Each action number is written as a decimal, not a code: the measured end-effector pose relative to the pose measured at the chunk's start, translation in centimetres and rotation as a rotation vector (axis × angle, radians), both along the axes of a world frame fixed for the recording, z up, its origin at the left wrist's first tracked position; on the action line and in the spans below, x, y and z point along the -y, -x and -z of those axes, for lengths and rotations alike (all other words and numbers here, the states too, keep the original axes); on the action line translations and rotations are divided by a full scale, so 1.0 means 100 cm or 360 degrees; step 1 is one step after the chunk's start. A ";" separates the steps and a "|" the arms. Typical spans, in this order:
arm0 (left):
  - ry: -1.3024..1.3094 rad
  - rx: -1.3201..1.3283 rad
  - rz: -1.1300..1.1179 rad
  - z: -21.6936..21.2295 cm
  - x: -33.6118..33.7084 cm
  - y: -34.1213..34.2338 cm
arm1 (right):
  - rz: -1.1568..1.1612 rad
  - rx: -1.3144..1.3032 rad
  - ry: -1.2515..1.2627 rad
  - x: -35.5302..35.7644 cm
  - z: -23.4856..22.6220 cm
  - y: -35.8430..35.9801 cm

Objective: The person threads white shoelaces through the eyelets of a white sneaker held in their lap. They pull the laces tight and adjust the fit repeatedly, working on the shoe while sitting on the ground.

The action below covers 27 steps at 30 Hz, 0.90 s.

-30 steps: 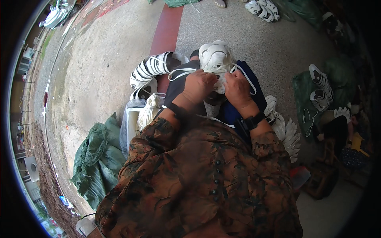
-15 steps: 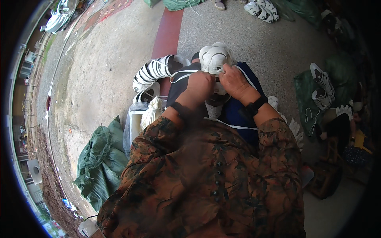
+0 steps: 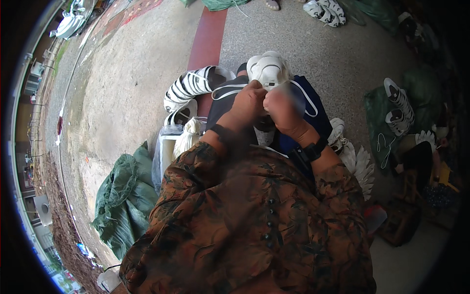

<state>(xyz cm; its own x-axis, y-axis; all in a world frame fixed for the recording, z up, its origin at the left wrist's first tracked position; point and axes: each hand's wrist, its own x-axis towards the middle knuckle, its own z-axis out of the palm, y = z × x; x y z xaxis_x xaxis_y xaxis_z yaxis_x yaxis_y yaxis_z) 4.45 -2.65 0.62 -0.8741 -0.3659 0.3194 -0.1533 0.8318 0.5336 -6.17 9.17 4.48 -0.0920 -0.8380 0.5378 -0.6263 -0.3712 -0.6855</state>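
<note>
A white sneaker (image 3: 270, 72) lies across my lap, its rounded toe pointing away from me. My left hand (image 3: 248, 102) is closed at the left side of its lacing opening, with the fingertips gripping the shoe there. Beside it, my right hand (image 3: 286, 113) is curled closed over the right side; motion partly smears it, and what its fingers pinch cannot be made out. One loop of white shoelace (image 3: 226, 93) lies over my left thigh. Another loop of white lace (image 3: 309, 100) hangs over the dark blue cloth on my right. The hands hide the shoe's eyelets.
Striped white-and-black shoes (image 3: 188, 88) are nested in a curved row at my left. A bundle of white laces (image 3: 190, 136) stands in a box next to a green sack (image 3: 120, 196). More shoes (image 3: 399, 108) sit on green sacking at right. White laces (image 3: 360, 169) hang near my right elbow.
My right hand has drawn back toward me and its fingers have curled. The left hand has shifted slightly up along the shoe. The lace loop on the right has moved.
</note>
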 end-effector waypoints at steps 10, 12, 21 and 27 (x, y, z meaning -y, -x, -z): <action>0.0172 0.0047 -0.0273 0.013 -0.013 0.005 | 0.0264 0.1706 -0.0164 -0.021 0.021 0.037; 0.0236 0.0030 -0.0235 0.009 -0.012 0.007 | 0.0276 0.1706 -0.0131 -0.027 0.025 0.038; -0.0156 0.0117 -0.0229 0.003 -0.013 0.004 | 0.0388 0.1939 -0.0196 -0.031 0.047 0.037; -0.1534 -0.0006 -0.0233 0.002 -0.003 -0.001 | 0.0441 0.1928 -0.0246 -0.027 0.053 0.033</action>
